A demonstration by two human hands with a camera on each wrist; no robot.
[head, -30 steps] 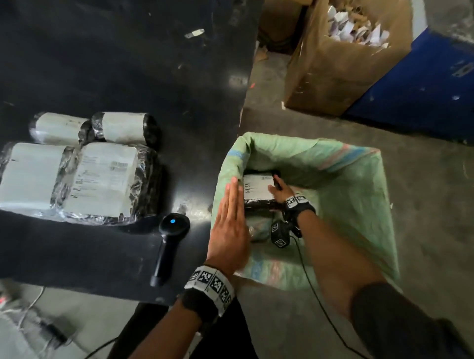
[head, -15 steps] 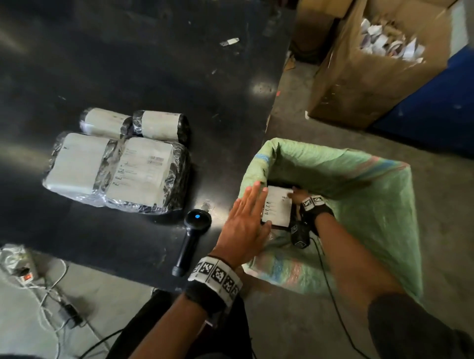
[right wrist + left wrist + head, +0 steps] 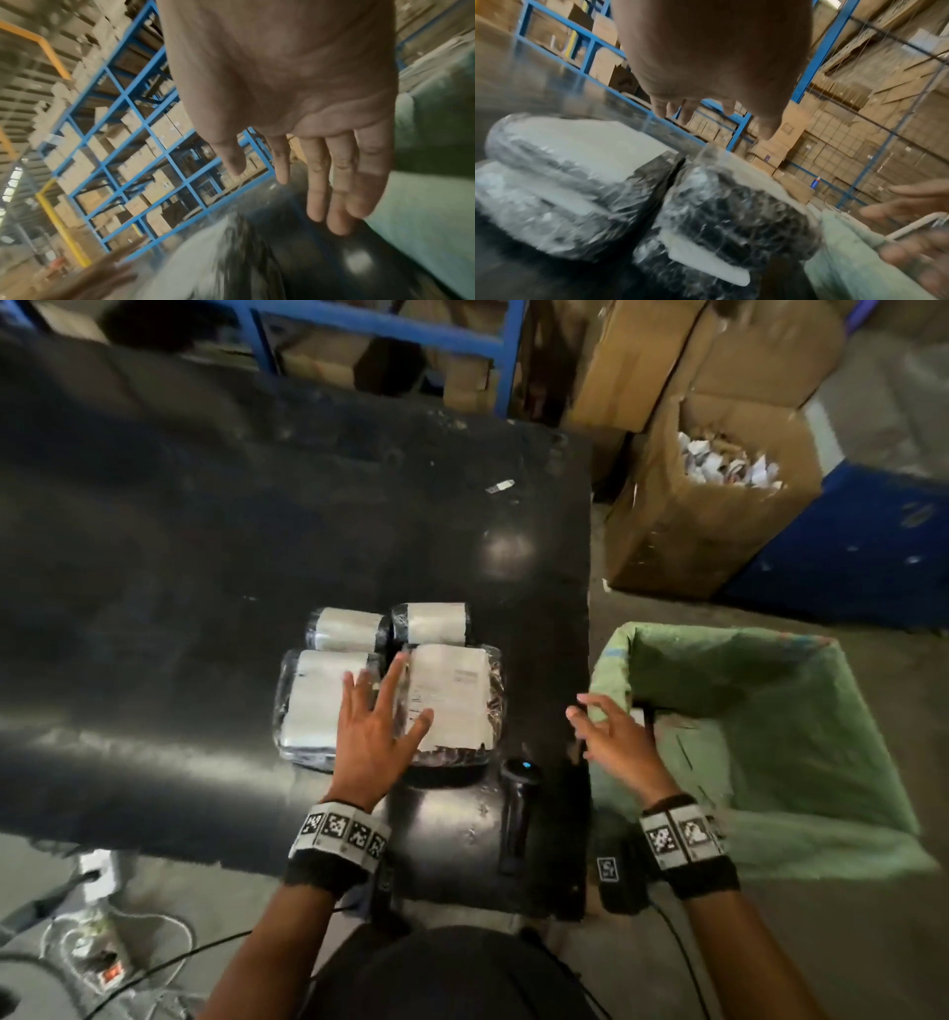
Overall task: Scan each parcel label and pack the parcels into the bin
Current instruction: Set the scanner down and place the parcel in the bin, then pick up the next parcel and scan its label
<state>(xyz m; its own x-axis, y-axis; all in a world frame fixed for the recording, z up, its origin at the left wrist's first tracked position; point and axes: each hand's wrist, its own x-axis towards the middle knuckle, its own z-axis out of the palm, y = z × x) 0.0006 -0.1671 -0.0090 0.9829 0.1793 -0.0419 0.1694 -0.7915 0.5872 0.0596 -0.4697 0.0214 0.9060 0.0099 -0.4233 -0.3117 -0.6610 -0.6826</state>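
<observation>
Several plastic-wrapped black parcels with white labels lie grouped on the black table [image 3: 205, 557]: two small rolls [image 3: 434, 622] at the back, two larger flat ones in front. My left hand [image 3: 377, 716] hovers spread and open over the two front parcels, its fingers above the labelled parcel [image 3: 452, 695] and its left neighbour [image 3: 313, 706]; in the left wrist view both parcels [image 3: 731, 213] lie just below the palm [image 3: 706, 60]. My right hand [image 3: 611, 737] is open and empty above the green bin's left rim [image 3: 611, 660]. The black scanner [image 3: 516, 809] lies on the table between my hands.
The green woven bin [image 3: 801, 762] stands on the floor right of the table. An open cardboard box [image 3: 708, 516] with paper scraps stands behind it, beside a blue container [image 3: 862, 546]. Blue racking with cartons [image 3: 380, 331] stands behind the table. Cables [image 3: 102, 952] lie on the floor at lower left.
My right hand has left the parcel in the bin and risen to the rim, empty. My left hand has swung from the bin's edge over to the parcels on the table.
</observation>
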